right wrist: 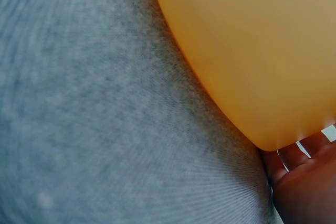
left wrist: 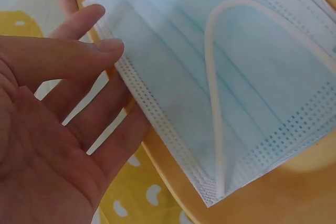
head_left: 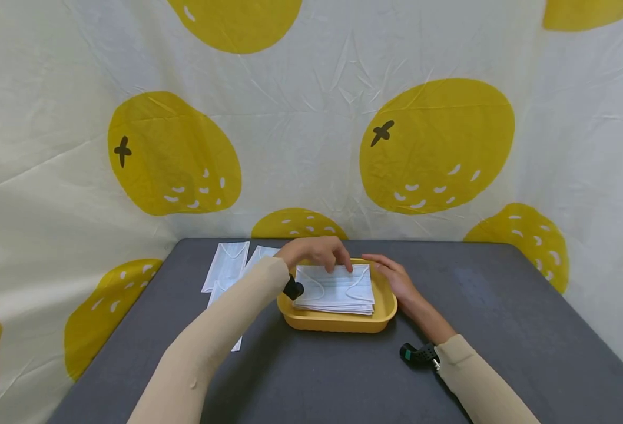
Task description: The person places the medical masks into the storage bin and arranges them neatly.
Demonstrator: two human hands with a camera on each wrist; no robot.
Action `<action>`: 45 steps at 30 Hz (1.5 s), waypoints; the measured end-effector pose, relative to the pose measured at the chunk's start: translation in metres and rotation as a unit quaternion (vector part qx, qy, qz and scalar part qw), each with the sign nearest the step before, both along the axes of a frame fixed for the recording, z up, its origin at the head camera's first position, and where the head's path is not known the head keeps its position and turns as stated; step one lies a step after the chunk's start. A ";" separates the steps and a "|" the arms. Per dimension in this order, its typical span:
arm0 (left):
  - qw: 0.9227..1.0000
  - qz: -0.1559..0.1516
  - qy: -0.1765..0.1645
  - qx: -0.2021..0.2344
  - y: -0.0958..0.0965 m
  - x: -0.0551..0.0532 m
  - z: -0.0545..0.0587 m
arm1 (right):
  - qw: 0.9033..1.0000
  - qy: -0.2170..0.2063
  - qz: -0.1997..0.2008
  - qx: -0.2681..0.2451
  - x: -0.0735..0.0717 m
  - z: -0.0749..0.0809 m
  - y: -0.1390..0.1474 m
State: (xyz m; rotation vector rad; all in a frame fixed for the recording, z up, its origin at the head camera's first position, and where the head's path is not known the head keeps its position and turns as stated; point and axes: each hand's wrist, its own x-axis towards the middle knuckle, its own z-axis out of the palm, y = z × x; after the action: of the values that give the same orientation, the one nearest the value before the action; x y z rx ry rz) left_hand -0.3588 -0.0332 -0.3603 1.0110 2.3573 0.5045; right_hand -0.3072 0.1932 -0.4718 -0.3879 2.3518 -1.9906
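A stack of pale blue disposable face masks (head_left: 338, 288) with white ear loops lies in a shallow yellow tray (head_left: 338, 324). My left hand (head_left: 317, 252) reaches over the stack's far edge, fingers bent loosely downward. In the left wrist view, the thumb (left wrist: 107, 48) is right by the edge of the top mask (left wrist: 173, 72), and the other fingers pass behind that edge, where their tips are hidden. My right hand (head_left: 396, 281) rests along the tray's right far corner, fingers extended by the rim. In the right wrist view its fingers (right wrist: 291, 157) lie against the tray's outer wall (right wrist: 252, 66).
Several loose masks (head_left: 227, 265) lie left of the tray on the dark grey table (head_left: 502, 330), partly covered by my left sleeve (head_left: 211, 347). A white cloth with yellow fruit prints (head_left: 301, 135) hangs behind the table and along its sides.
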 end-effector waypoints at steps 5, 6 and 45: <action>1.000 -0.002 0.010 -0.007 0.000 0.001 0.002 | 1.000 0.008 0.001 0.001 0.000 -0.002 -0.001; 1.000 -0.003 0.012 -0.007 0.000 0.002 0.003 | 1.000 0.009 0.001 -0.001 0.000 -0.002 -0.001; 0.939 0.180 0.050 0.289 -0.095 0.030 0.010 | 1.000 0.011 -0.003 -0.023 0.000 -0.001 -0.005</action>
State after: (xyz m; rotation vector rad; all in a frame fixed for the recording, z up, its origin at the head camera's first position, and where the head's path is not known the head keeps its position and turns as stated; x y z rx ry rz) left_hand -0.3285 -0.1280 -0.3502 0.8443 2.5533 1.3776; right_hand -0.3073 0.1880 -0.4727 -0.4061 2.3263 -2.0567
